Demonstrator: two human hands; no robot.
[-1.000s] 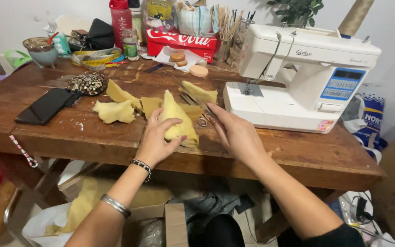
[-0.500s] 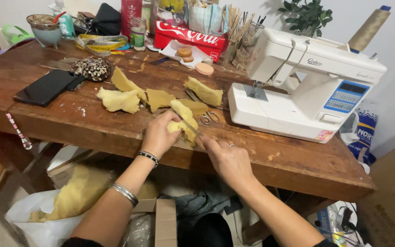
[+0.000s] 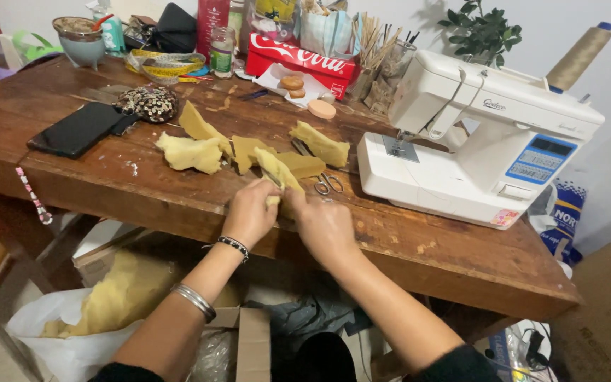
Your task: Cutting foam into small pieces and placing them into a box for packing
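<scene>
Worn wooden surface [image 3: 419,233] held several cut yellow foam pieces [image 3: 191,153]; both hands, left hand [image 3: 249,211] and right hand [image 3: 325,228], pinched one narrow yellow foam strip [image 3: 277,172], closed on it

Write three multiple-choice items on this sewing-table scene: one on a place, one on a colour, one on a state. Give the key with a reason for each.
1. Where do the scissors lie?
A. on the wooden table, left of the sewing machine
B. on top of the machine
C. on the floor

2. What colour is the fabric piece held by both hands?
A. blue
B. yellow
C. black

3. How is the left hand?
A. flat on the table, empty
B. raised in the air
C. closed on the fabric piece, beside the right hand

Key: 1 A, their handles show on the wood by the machine's base. 2 B, it matches the other yellow pieces on the table. 3 C, its fingers pinch the piece at the table's edge.
</scene>
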